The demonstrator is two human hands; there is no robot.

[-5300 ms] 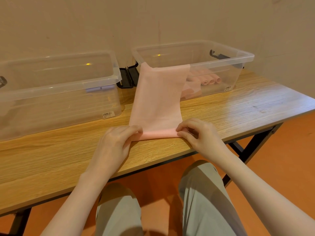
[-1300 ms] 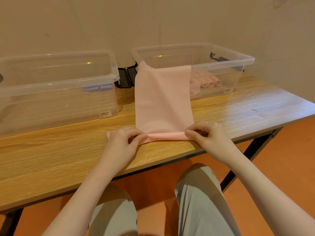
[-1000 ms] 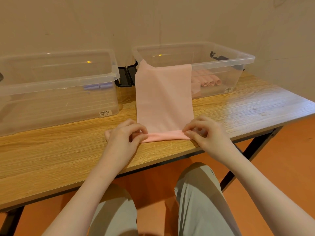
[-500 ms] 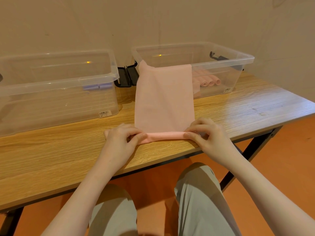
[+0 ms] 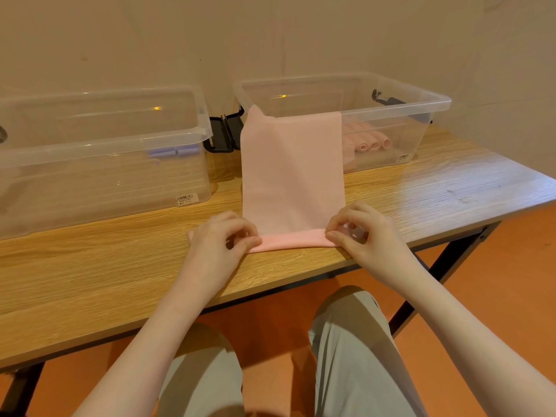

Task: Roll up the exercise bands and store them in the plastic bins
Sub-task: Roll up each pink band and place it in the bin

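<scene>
Pink band (image 5: 291, 176) – rolled end pinched by left hand (image 5: 218, 245) and right hand (image 5: 365, 236); bin (image 5: 421, 99) sticker unreadable.

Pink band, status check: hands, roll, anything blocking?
Left hand and right hand pinch the roll's ends. Pink band barely rolled, far end draped over right bin rim. Nothing blocking.

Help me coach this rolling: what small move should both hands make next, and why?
Probably roll forward another turn: left hand and right hand pinch a thin roll at the pink band's near end, while most of it lies flat, draped over the right bin.
</scene>
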